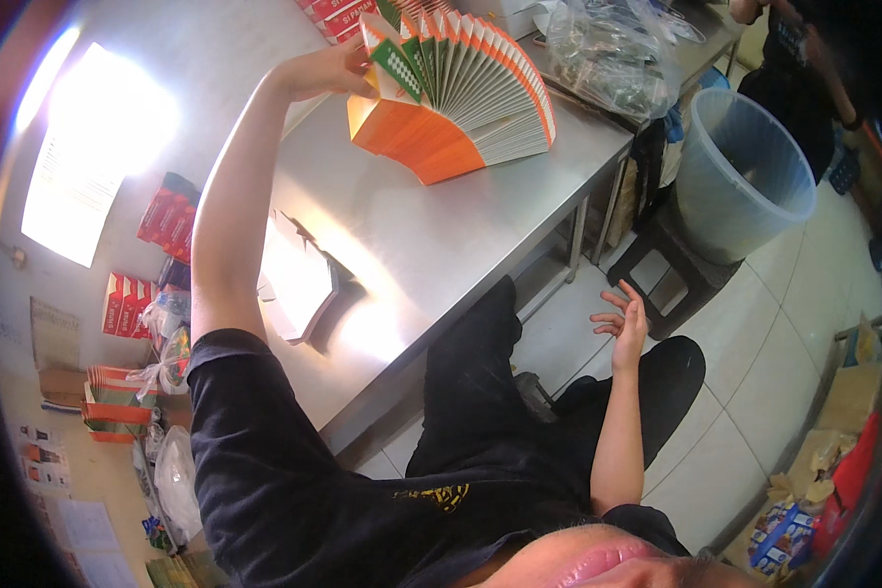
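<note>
My left hand reaches to the far part of the metal table and grips the left end of a fanned row of nested cartons. These cartons are orange outside with white and green edges, and they curve in an arc to the right. My right hand hangs over my lap beside the table, fingers spread, holding nothing. Nearer to me on the metal table lies a single white opened carton, partly washed out by glare.
A translucent plastic bin stands on a dark stool at the right. Clear plastic bags lie at the far table end. Red cartons and more bags line the left wall. Another person is at the far right.
</note>
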Tool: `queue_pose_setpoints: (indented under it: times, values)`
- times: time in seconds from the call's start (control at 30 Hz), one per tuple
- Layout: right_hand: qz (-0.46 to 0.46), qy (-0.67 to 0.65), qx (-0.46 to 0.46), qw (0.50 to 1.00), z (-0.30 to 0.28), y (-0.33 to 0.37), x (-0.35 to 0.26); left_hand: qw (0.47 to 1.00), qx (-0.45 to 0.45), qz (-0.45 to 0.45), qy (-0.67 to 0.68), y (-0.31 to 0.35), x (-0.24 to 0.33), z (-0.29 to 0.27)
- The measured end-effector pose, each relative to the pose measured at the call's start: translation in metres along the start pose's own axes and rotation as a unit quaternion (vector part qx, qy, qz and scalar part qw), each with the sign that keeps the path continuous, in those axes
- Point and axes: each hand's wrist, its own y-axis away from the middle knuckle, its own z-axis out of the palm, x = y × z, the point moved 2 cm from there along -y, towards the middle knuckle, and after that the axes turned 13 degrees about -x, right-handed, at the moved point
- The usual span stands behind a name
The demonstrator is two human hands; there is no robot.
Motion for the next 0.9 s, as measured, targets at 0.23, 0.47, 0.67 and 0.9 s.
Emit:
queue_pose_setpoints:
  times: [0.23, 0.47, 0.67, 0.9]
  values:
    - [0.021, 0.004, -0.049, 0.999, 0.015, -0.008, 0.009, 0.992, 0.101, -0.023, 0.072, -0.035, -0.006, 0.029]
    - [0.03, 0.041, -0.086, 0.995, 0.024, -0.011, 0.012, 0.993, 0.101, -0.056, 0.015, -0.09, -0.016, 0.038]
    - [0.05, 0.056, -0.095, 0.993, 0.024, -0.012, 0.022, 0.999, 0.026, -0.033, -0.022, -0.164, -0.051, 0.033]
    - [0.076, 0.056, -0.081, 0.992, 0.028, -0.013, 0.031, 0.884, 0.43, 0.019, -0.18, -0.151, 0.004, 0.076]
